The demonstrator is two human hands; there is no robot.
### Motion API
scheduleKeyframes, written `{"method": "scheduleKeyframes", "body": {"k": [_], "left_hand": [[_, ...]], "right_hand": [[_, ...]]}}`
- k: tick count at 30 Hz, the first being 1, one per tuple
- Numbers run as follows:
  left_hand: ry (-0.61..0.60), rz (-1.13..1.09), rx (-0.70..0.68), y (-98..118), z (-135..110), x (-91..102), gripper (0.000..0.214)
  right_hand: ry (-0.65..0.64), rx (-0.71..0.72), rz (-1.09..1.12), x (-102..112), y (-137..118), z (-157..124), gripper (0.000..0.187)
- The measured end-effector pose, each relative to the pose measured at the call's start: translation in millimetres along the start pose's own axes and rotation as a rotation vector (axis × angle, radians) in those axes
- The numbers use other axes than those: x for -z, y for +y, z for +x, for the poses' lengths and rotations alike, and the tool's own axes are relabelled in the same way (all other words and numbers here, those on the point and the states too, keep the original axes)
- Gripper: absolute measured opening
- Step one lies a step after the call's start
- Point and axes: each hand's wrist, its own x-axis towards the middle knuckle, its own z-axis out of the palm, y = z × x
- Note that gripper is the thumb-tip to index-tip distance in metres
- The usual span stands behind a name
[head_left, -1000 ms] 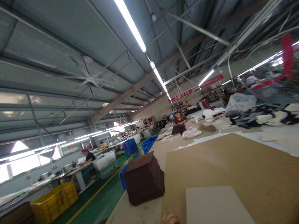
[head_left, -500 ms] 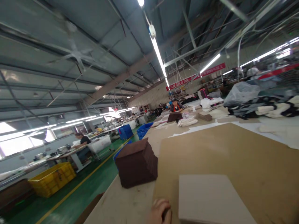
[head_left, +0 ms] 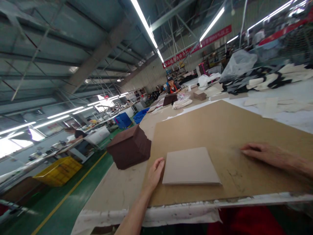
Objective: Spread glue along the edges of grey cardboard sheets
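Observation:
A low, squared stack of beige-grey sheets [head_left: 190,166] lies on a large tan board [head_left: 215,127]. Beside its left edge is my left hand [head_left: 155,171], fingers extended and holding nothing; whether they touch the stack I cannot tell. My right hand [head_left: 259,152] is over the board, well to the right of the stack, its fingers loosely stretched toward the left with nothing in them. A taller pile of dark brown folded pieces [head_left: 130,147] stands on the table to the left of the board.
The white-edged table front [head_left: 186,212] runs close below me. Cloth pieces [head_left: 266,78] and a clear plastic bag [head_left: 238,65] lie at the back right. A person [head_left: 172,86] is at the far end. To the left are a yellow crate [head_left: 58,171] and a green floor [head_left: 80,192].
My view has tilted down, so the stack and brown pile appear higher. My right hand has come into view, and more of my left hand and forearm shows.

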Motion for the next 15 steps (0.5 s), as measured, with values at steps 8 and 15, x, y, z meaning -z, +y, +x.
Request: {"method": "scheduleKeyframes", "body": {"k": [8, 15], "left_hand": [[-0.105, -0.061, 0.027, 16, 20, -32.7, 0.071], [-0.135, -0.131, 0.012, 7, 16, -29.7, 0.071]], "right_hand": [[-0.211, 0.231, 0.037, -50, -64, 55, 0.064], [-0.258, 0.201, 0.102, -70, -61, 55, 0.073]]}}
